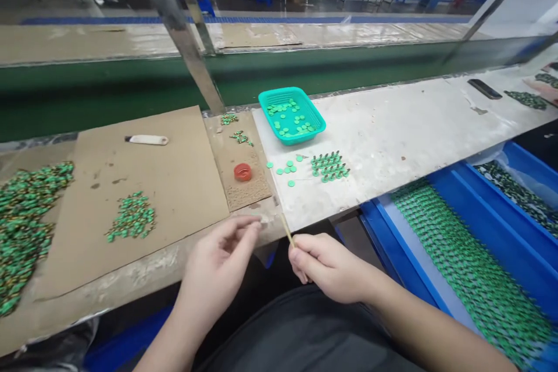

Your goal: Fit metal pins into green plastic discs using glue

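My right hand (322, 261) is closed around a thin wooden stick (286, 229), which points up and to the left. Left of it, my left hand (222, 256) has its thumb and fingertips pressed together on a small green disc (255, 218), mostly hidden by the fingers. Beyond my hands, loose green discs (288, 170) lie on the white board beside rows of small upright green pieces with dark tips (330, 166). A teal basket (320, 123) holds more green discs. To its left, a red cap (243, 172) sits on a small cardboard piece.
Green-and-gold parts lie in a small pile (133, 215) and a large heap (26, 226) at the left. A white-handled tool (148, 139) rests on cardboard. Blue trays (436, 279) hold green pieces at lower right. A person's hand (543, 88) shows at the right edge.
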The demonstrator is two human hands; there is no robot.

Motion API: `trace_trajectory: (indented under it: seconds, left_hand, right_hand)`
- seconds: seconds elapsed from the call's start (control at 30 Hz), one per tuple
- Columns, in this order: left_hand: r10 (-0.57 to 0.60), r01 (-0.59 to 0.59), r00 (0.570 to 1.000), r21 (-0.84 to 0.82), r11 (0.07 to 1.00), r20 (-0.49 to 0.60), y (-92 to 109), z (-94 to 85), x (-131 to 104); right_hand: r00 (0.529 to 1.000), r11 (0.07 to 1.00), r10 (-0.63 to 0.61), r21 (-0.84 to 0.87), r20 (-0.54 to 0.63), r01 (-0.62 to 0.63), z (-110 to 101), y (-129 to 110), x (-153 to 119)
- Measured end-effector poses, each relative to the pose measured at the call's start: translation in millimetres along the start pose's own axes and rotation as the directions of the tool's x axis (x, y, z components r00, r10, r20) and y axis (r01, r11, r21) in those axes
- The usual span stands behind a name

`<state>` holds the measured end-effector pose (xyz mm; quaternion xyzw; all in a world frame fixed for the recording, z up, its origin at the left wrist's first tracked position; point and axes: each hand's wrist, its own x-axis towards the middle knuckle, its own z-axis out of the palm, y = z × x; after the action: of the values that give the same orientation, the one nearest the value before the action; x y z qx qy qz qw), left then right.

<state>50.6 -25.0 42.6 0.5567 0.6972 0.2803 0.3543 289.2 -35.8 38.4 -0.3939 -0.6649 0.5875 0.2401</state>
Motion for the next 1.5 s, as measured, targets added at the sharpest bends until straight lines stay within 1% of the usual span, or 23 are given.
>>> trace_trajectory:
  seconds: [0.07,0.13,0.2,0.27,0.3,0.33,0.4,0.43,0.47,0.53,0.6,0.63,0.67,0.7,0.77,0.8,0.87,1.0,1.03,1.13,1.2,1.3,1.5]
  left_hand:
    - [-0.017,0.078,0.979,-0.299,0.951,0.202,-1,-2.2,-6]
    - [-0.024,0.21,0.945,-0.548,0.81,0.325,-2,-4.1,-9]
    - [-0.048,0.292,0.935,-0.687,0.665,0.351,-4,-5.5,-10]
    - [-0.052,0.337,0.926,-0.755,0.563,0.374,-6,-5.7,-9]
    - [-0.045,0.341,0.925,-0.77,0.539,0.378,-6,-5.1,-9]
    - [-0.035,0.338,0.925,-0.778,0.53,0.378,-6,-4.1,-8]
    - [-0.018,0.33,0.925,-0.777,0.536,0.381,-6,-1.7,-9]
    - [-0.014,0.327,0.924,-0.77,0.548,0.382,-7,-1.3,-9]
    - [-0.006,0.319,0.923,-0.755,0.573,0.385,-8,-1.9,-10]
    - [0.016,0.236,0.943,-0.702,0.672,0.333,-15,-7.4,-9]
    - [0.072,0.015,0.989,-0.565,0.825,0.131,-28,-17.0,-3]
    - [0.144,-0.13,0.99,-0.443,0.887,-0.002,-36,-21.7,2]
    - [0.254,-0.273,0.962,-0.29,0.917,-0.102,-43,-25.4,8]
    - [0.389,-0.406,0.91,-0.132,0.904,-0.141,-50,-27.4,15]
    - [0.61,-0.595,0.785,0.14,0.791,-0.109,-59,-26.0,28]
    - [0.675,-0.645,0.735,0.235,0.727,-0.071,-61,-23.2,33]
    - [0.727,-0.673,0.686,0.356,0.649,-0.027,-60,-16.7,41]
    - [0.736,-0.673,0.677,0.404,0.62,-0.002,-57,-13.8,42]
    - [0.75,-0.687,0.661,0.402,0.606,0.0,-59,-15.8,40]
    - [0.815,-0.765,0.578,0.376,0.523,0.043,-69,-22.1,33]
    - [0.836,-0.793,0.545,0.364,0.489,0.067,-79,-22.2,29]
    - [0.845,-0.796,0.534,0.357,0.488,0.036,-92,-14.6,26]
    - [0.851,-0.786,0.518,0.346,0.513,-0.085,-103,-1.1,25]
  right_hand:
    - [0.991,0.999,0.02,0.035,0.133,-0.025,5,-5,8]
    - [0.977,0.988,0.031,0.138,0.213,-0.062,12,-6,14]
    - [0.987,0.965,0.033,0.251,0.155,-0.071,21,1,20]
    - [0.999,0.979,-0.043,0.2,-0.026,0.048,32,11,27]
    - [0.982,0.983,-0.145,0.094,-0.124,0.157,37,15,31]
    - [0.942,0.962,-0.272,-0.037,-0.196,0.27,43,19,35]
    - [0.832,0.865,-0.495,-0.229,-0.25,0.446,54,21,43]
    - [0.785,0.827,-0.557,-0.269,-0.271,0.494,58,19,46]
    - [0.753,0.808,-0.586,-0.284,-0.299,0.517,60,15,49]
    - [0.74,0.819,-0.574,-0.272,-0.35,0.506,59,6,53]
    - [0.755,0.863,-0.505,-0.253,-0.418,0.437,50,-3,58]
    - [0.764,0.892,-0.451,-0.234,-0.461,0.386,44,-7,61]
    - [0.77,0.919,-0.394,-0.207,-0.503,0.335,37,-9,65]
    - [0.773,0.941,-0.337,-0.17,-0.537,0.292,30,-10,70]
    - [0.777,0.962,-0.261,-0.085,-0.573,0.261,18,-10,82]
    - [0.774,0.961,-0.254,-0.061,-0.58,0.27,13,-9,89]
    - [0.755,0.953,-0.284,-0.085,-0.591,0.292,5,-9,103]
    - [0.69,0.933,-0.354,-0.192,-0.631,0.304,-1,-13,129]
    - [0.676,0.93,-0.362,-0.202,-0.642,0.306,-1,-15,135]
    - [0.65,0.909,-0.415,-0.261,-0.637,0.325,-1,-17,151]
    - [0.644,0.873,-0.487,-0.347,-0.59,0.342,0,-14,160]
    - [0.64,0.821,-0.557,-0.465,-0.529,0.33,1,-6,168]
    - [0.644,0.786,-0.595,-0.515,-0.48,0.342,2,7,174]
